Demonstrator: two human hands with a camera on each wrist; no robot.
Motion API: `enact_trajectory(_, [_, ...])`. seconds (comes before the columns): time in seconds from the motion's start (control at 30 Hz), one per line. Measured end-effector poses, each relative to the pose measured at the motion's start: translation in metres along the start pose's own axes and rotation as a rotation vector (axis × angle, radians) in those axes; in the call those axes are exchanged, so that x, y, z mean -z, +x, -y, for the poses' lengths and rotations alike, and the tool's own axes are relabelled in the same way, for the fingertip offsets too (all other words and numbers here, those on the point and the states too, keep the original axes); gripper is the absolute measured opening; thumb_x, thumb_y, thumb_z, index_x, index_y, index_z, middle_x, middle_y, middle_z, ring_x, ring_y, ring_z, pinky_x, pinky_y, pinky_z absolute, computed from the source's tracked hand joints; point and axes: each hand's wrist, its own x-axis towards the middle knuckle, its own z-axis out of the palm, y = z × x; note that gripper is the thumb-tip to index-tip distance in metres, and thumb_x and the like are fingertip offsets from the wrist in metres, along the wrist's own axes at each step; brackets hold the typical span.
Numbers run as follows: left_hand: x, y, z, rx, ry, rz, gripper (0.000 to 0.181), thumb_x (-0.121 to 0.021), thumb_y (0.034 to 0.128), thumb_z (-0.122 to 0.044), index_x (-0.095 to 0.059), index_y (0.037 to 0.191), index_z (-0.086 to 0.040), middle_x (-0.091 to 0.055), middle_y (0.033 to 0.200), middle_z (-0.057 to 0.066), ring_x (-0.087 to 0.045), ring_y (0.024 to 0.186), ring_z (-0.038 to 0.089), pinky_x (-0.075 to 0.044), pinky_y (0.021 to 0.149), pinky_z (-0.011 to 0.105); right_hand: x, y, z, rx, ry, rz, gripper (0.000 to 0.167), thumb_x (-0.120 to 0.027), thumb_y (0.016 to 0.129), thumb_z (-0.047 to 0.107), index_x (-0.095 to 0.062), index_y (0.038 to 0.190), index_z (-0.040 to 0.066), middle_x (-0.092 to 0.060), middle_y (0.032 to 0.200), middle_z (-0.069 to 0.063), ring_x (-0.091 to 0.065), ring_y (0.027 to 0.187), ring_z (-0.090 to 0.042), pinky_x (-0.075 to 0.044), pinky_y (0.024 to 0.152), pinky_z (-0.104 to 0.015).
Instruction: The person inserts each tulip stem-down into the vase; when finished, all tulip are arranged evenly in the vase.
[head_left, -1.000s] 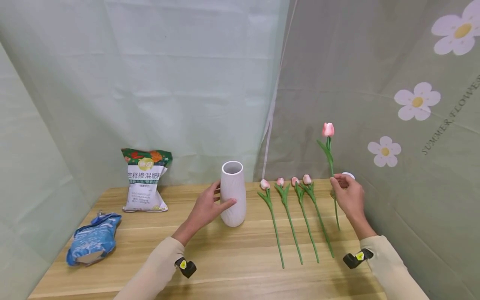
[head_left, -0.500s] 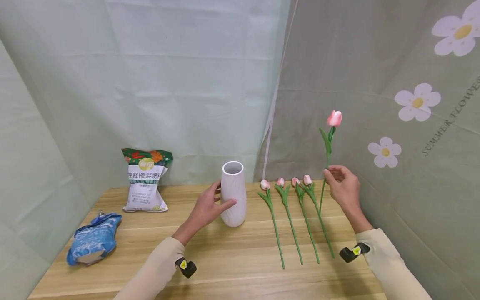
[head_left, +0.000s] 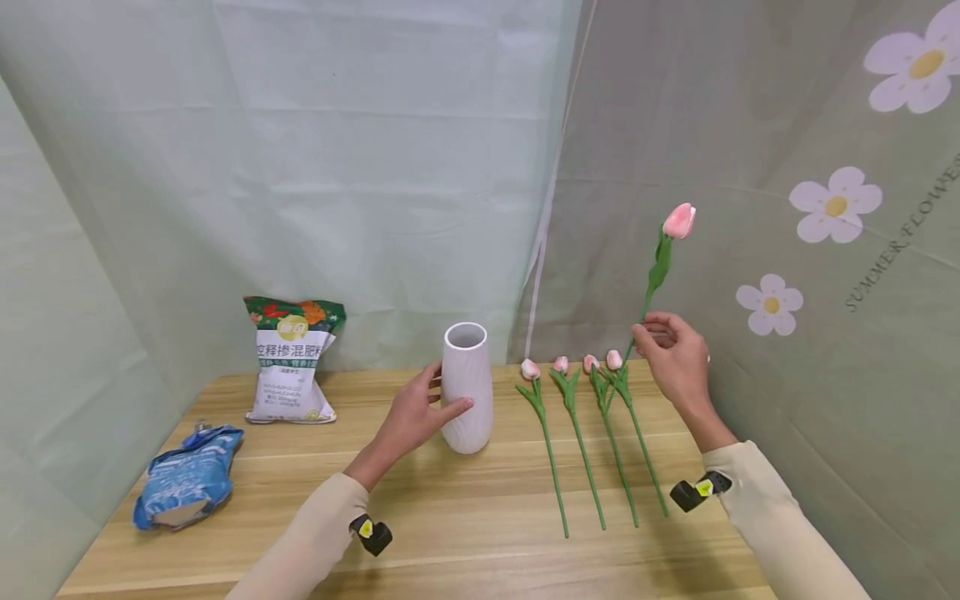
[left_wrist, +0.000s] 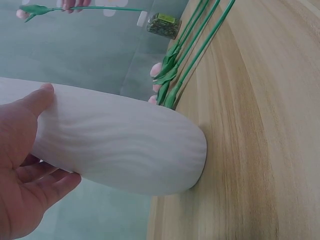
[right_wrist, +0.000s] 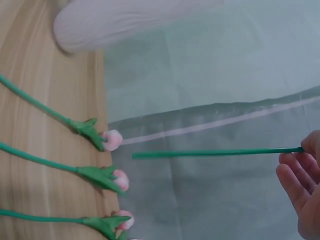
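My left hand (head_left: 418, 410) holds the white ribbed vase (head_left: 474, 375) round its side, thumb in front and fingers behind. The vase stands upright on the table, its mouth uncovered. Right of it, my right hand (head_left: 675, 360) pinches a pink tulip (head_left: 660, 265) by its green stem. That tulip is raised, its bloom leaning up and right. In the right wrist view the stem's free lower end (right_wrist: 150, 154) points toward the vase side and touches nothing. Several more pink tulips (head_left: 576, 433) lie in a row on the table between the vase and my right hand.
A white and green printed bag (head_left: 288, 375) stands at the back left of the wooden table (head_left: 450, 533). In front of it lies a blue packet (head_left: 187, 479). A small jar (left_wrist: 163, 26) shows in the left wrist view. Fabric walls stand behind and at both sides.
My right hand has lifted the tulip and moved it up and left; its bloom has tipped right while the stem end has swung left over the lying tulips. My left hand and the vase stay put.
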Motion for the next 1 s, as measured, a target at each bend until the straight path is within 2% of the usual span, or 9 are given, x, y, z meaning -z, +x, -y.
enact_trajectory(0.17, [0.001, 0.0, 0.0, -0.014, 0.002, -0.005, 0.08, -0.085, 0.0855, -0.036, -0.047, 0.148, -0.005, -0.059, 0.14, 0.018, -0.061, 0.125, 0.034, -0.058, 0.099, 0.047, -0.001, 0.003, 0.013, 0.008, 0.056, 0.019, 0.042, -0.07, 0.098, 0.031, -0.066, 0.124, -0.002, -0.072, 0.11, -0.017, -0.068, 0.084, 0.004, -0.06, 0.073, -0.015])
enact_trajectory(0.27, [0.001, 0.0, 0.0, -0.02, 0.001, -0.005, 0.079, -0.084, 0.086, -0.036, -0.046, 0.148, -0.004, -0.059, 0.14, 0.018, -0.061, 0.125, 0.035, -0.058, 0.099, 0.048, -0.003, 0.005, 0.019, 0.015, 0.121, 0.022, 0.04, -0.071, 0.097, 0.028, -0.065, 0.121, -0.004, -0.072, 0.106, -0.01, -0.069, 0.086, 0.001, -0.062, 0.073, -0.018])
enact_trajectory(0.43, [0.001, 0.0, -0.001, -0.013, -0.001, -0.001, 0.08, -0.085, 0.0855, -0.035, -0.046, 0.149, -0.005, -0.059, 0.14, 0.018, -0.061, 0.125, 0.034, -0.058, 0.099, 0.047, -0.008, 0.009, 0.028, 0.046, 0.233, 0.018, 0.04, -0.074, 0.096, 0.022, -0.063, 0.115, -0.011, -0.071, 0.093, 0.002, -0.071, 0.081, -0.006, -0.064, 0.071, -0.024])
enact_trajectory(0.53, [0.001, 0.0, -0.001, -0.015, 0.0, 0.002, 0.08, -0.084, 0.0861, -0.035, -0.046, 0.149, -0.005, -0.059, 0.141, 0.018, -0.06, 0.126, 0.035, -0.058, 0.099, 0.047, -0.01, 0.011, 0.033, 0.064, 0.247, 0.02, 0.039, -0.074, 0.096, 0.022, -0.063, 0.114, -0.011, -0.072, 0.092, 0.0, -0.072, 0.08, -0.009, -0.064, 0.072, -0.024])
enact_trajectory(0.67, [0.0, 0.0, -0.001, -0.017, -0.001, 0.005, 0.08, -0.084, 0.0865, -0.036, -0.045, 0.15, -0.006, -0.058, 0.142, 0.017, -0.06, 0.127, 0.034, -0.058, 0.099, 0.048, -0.013, 0.012, 0.041, 0.077, 0.253, 0.017, 0.035, -0.074, 0.096, 0.023, -0.065, 0.111, -0.007, -0.074, 0.093, -0.004, -0.074, 0.079, -0.013, -0.064, 0.072, -0.025])
enact_trajectory(0.83, [0.0, 0.0, 0.0, -0.014, 0.0, 0.0, 0.08, -0.084, 0.0862, -0.036, -0.045, 0.15, -0.006, -0.058, 0.142, 0.016, -0.06, 0.127, 0.033, -0.058, 0.099, 0.047, -0.017, 0.015, 0.051, 0.109, 0.305, -0.005, 0.028, -0.075, 0.095, 0.02, -0.066, 0.107, -0.004, -0.076, 0.09, -0.009, -0.073, 0.073, -0.01, -0.064, 0.071, -0.026])
enact_trajectory(1.0, [-0.001, 0.001, 0.003, -0.021, 0.007, -0.004, 0.08, -0.083, 0.0868, -0.037, -0.045, 0.149, -0.005, -0.058, 0.141, 0.017, -0.06, 0.126, 0.034, -0.058, 0.099, 0.046, -0.022, 0.02, 0.063, 0.146, 0.368, -0.033, 0.024, -0.074, 0.095, 0.013, -0.065, 0.105, -0.007, -0.076, 0.087, -0.007, -0.073, 0.07, -0.01, -0.064, 0.07, -0.024])
